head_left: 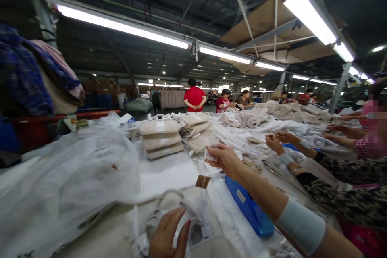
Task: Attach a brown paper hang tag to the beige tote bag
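My right hand (225,159) is raised over the table, thumb and fingers pinched on a small white label (211,155). A brown tag (202,181) shows just beneath it. Low in the view, my left hand (167,236) has its thumb and fingers apart and rests at a coiled white cord (195,231) with clear plastic around it. Under the cord lies a beige fabric piece (115,225). Beneath my right forearm sits a blue plastic tool or holder (249,207) with a white sticker.
Stacked beige padded pieces (161,141) stand ahead. A large heap of clear plastic bags (90,161) covers the left side. At right, a co-worker's hands (276,142) work close by. Fabric piles (296,111) lie farther back, where a person in red (194,98) stands. Lamps hang overhead.
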A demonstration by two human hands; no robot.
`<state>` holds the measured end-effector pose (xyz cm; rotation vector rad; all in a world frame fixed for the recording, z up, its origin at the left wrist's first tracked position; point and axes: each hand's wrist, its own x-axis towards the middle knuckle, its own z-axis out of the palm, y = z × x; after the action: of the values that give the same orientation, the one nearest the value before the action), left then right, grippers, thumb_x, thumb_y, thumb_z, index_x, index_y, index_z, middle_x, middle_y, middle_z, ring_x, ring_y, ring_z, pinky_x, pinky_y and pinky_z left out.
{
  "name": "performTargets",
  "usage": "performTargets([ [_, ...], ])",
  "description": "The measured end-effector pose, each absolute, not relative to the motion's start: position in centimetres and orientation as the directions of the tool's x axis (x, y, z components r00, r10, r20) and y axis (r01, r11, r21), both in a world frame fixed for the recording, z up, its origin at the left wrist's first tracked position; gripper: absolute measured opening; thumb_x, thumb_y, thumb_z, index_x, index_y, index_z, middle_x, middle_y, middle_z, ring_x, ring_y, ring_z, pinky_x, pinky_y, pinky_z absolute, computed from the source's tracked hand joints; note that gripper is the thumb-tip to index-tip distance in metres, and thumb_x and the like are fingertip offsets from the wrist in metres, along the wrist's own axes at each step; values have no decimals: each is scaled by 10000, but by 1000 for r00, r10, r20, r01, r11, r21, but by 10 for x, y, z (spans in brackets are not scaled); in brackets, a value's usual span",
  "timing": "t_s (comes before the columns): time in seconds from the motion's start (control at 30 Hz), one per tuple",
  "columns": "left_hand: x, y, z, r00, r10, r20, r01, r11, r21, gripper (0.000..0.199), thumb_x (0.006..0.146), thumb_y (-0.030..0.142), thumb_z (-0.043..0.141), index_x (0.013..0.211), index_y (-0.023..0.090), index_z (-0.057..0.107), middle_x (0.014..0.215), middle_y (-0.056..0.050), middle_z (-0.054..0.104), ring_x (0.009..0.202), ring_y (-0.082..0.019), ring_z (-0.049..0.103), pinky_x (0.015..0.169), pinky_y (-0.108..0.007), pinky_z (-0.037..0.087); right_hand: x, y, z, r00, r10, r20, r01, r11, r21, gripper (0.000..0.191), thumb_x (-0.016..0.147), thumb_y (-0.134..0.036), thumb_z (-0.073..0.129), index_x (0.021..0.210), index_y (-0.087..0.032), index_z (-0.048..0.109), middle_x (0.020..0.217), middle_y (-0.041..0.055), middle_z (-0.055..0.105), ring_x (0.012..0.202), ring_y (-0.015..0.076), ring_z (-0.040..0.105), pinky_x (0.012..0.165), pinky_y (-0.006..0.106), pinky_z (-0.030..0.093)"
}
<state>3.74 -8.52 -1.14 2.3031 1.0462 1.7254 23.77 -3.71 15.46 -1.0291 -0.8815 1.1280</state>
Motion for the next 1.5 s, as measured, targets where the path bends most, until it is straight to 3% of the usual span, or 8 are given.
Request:
performTargets([
  [0.13,62,-86,22,-19,784,621,342,-578,740,407,856,373,531,1213,182,498,1176,-119,566,1064,-246,542,861,-393,493,198,-57,135,123,992,35,-313,72,-947,244,607,-270,780,718,-154,595,576,-10,630,480,116,610,433,184,480],
  [0.23,68,-87,39,-63,852,519,286,-483,828,401,810,342,546,1171,169,531,1079,-101,578,969,-232,544,821,-377,477,178,-67,122,69,997,46,-333,67,-940,348,557,-369,812,730,-155,599,597,-8,635,496,111,600,435,182,457],
  [0.33,64,-89,42,20,859,511,235,-501,833,165,815,309,522,876,194,622,893,-44,587,841,-195,537,774,-326,441,167,-75,115,37,998,43,-379,54,-924,413,503,-411,838,728,-153,606,619,-14,634,514,107,589,479,204,479],
  [0.47,56,-90,35,52,882,469,133,-471,872,293,833,375,518,617,180,543,711,-8,531,696,-153,504,675,-268,411,166,-83,111,26,1000,17,-381,26,-924,432,496,-427,839,740,-156,606,616,-9,639,518,124,606,482,213,464],
  [0.63,50,-90,32,98,941,323,-128,-310,942,392,719,532,631,604,164,562,629,13,487,571,-135,494,527,-246,427,172,-88,112,63,998,7,-366,30,-930,442,495,-431,828,764,-166,598,630,-3,651,536,139,619,500,224,459],
  [0.77,44,-92,41,120,960,254,-158,-235,959,385,688,529,656,604,161,581,486,23,515,454,-137,519,471,-244,405,176,-94,115,98,995,1,-345,35,-938,439,493,-437,820,775,-178,605,645,-2,659,569,148,629,478,205,424],
  [1.37,39,-102,56,147,984,103,-272,-60,960,469,604,573,734,650,122,613,636,-63,670,589,-141,605,565,-231,476,167,-110,69,-2,999,-38,-438,-36,-898,409,578,-506,771,728,-183,569,644,-17,622,607,133,578,633,256,469],
  [1.5,42,-106,58,144,981,127,-326,-74,942,444,610,546,746,629,135,583,621,-45,658,550,-126,584,554,-222,466,158,-108,46,-6,993,-122,-532,-106,-840,435,578,-515,779,739,-190,538,627,-27,608,538,105,567,531,204,426],
])
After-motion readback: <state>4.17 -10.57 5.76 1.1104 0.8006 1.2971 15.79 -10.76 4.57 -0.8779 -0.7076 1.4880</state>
